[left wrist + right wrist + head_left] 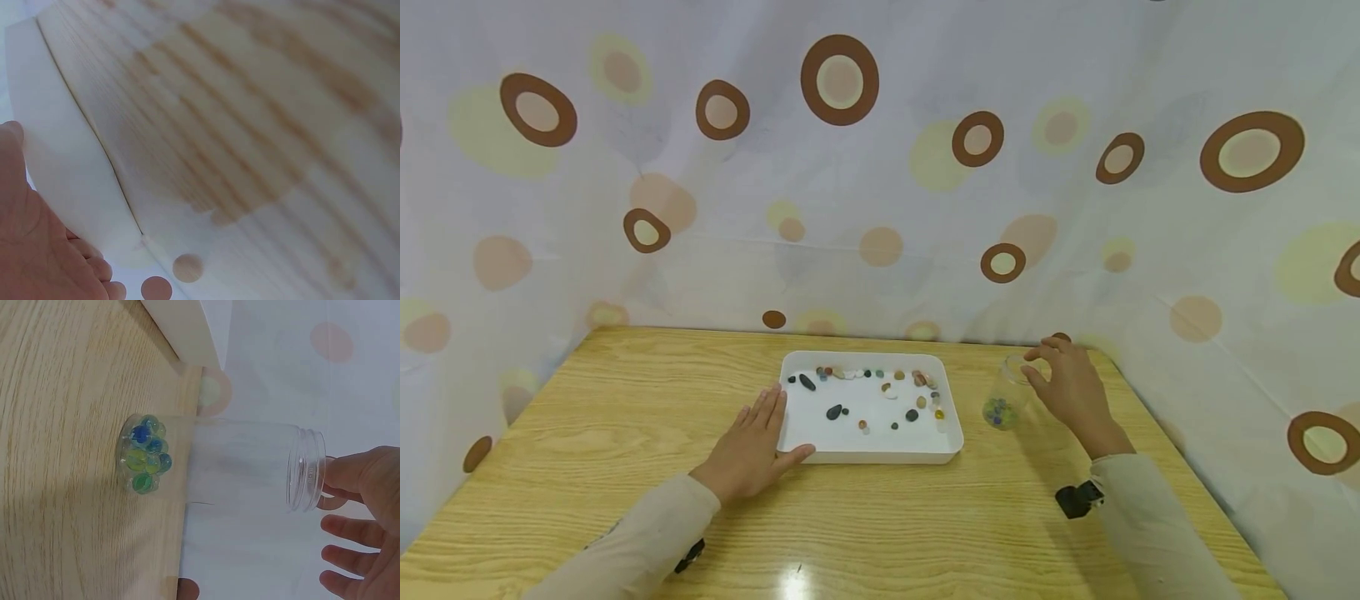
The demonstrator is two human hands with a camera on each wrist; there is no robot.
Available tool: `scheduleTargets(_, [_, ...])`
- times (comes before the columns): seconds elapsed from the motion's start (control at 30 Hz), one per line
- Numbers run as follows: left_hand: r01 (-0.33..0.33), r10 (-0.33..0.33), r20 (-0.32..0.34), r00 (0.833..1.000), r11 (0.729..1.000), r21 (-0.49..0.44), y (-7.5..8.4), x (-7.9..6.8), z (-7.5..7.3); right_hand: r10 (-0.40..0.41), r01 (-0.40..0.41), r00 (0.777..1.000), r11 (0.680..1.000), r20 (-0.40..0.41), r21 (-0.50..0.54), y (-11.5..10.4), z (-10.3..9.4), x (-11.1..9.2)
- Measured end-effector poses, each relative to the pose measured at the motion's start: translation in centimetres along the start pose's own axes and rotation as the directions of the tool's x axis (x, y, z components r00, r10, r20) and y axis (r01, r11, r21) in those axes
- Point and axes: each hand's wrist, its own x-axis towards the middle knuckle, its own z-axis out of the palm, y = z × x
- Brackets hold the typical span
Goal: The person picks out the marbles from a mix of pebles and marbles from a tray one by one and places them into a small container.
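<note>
A shallow white tray (865, 457) lies on the table, with small stones and pebbles scattered in it. My left hand (748, 450) rests against its front left corner, fingers extended along the left side and thumb along the front. The left wrist view shows that palm (44, 250) beside the tray's outer wall (69, 150). To the right of the tray a clear jar (244, 462) stands upright, with blue and green glass marbles (147, 453) at the bottom. My right hand (1071, 392) is at the jar's mouth, thumb and index finger apart; no object shows between them.
The wooden table (625, 400) runs back to a patterned curtain (880, 167) behind the tray and jar. The curtain also hangs along the left and right sides.
</note>
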Motion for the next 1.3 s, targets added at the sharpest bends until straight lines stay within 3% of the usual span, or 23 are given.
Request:
scheduleTargets(0.27, [0.0, 0.0, 0.005, 1.0, 1.0, -0.005, 0.1, 0.0, 0.0, -0.054, 0.054, 0.999, 0.998, -0.003, -0.03, 0.0, 0.1, 0.3])
scheduleTargets(0.57, [0.0, 0.0, -0.001, 1.0, 1.0, -0.003, 0.1, 0.0, 0.0, -0.078, 0.079, 0.997, 0.996, 0.019, -0.031, -1.4, 0.6, 1.5])
scheduleTargets(0.93, [-0.001, 0.001, -0.006, 1.0, 1.0, 0.0, 0.1, 0.1, 0.2, -0.16, 0.16, 0.979, 0.987, 0.126, 0.004, -7.8, 3.4, 4.4])
scheduleTargets(1.13, [0.001, -0.001, -0.01, 1.0, 1.0, 0.009, 0.0, 0.1, 0.3, -0.221, 0.224, 0.964, 0.974, 0.146, -0.004, -12.0, 5.8, 5.8])
scheduleTargets(1.3, [0.007, -0.007, 0.0, 1.0, 1.0, 0.004, -0.3, 0.0, 0.2, -0.239, 0.241, 0.947, 0.97, 0.216, 0.018, -14.9, 8.3, 6.6])
